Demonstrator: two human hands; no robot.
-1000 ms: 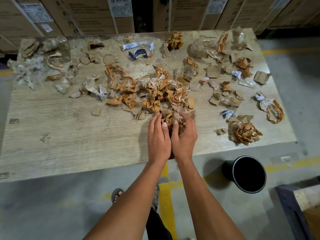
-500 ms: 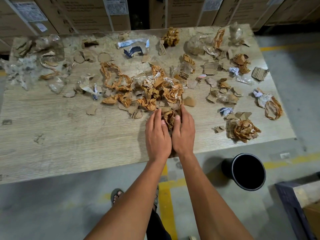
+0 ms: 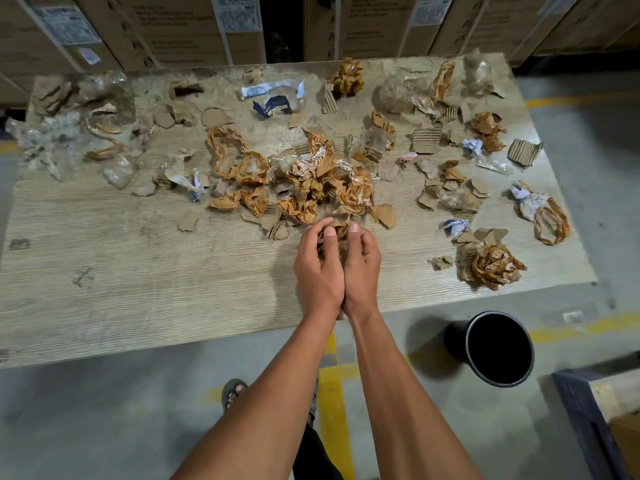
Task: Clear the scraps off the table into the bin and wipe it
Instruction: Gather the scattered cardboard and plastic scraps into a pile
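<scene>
Crumpled brown paper, torn cardboard and clear plastic scraps lie spread over the wooden table [image 3: 138, 271]. The thickest heap [image 3: 322, 188] sits at the middle. My left hand [image 3: 317, 268] and my right hand [image 3: 362, 265] are pressed side by side near the table's front edge. Together their curled fingers cup a small bunch of brown scraps [image 3: 337, 233] pulled from the heap's near side. A black round bin [image 3: 495, 348] stands open on the floor, below the table's front right part.
A crumpled paper ball [image 3: 491, 266] lies near the front right corner. Stacked cardboard boxes [image 3: 180, 29] stand behind the table. A dark pallet or crate corner [image 3: 595, 410] is at the lower right. My sandalled foot [image 3: 233, 389] stands on the concrete floor with yellow lines.
Both hands have closed round the scraps and drawn them back from the heap toward the front edge. The fingers, flat a second ago, now curl inward.
</scene>
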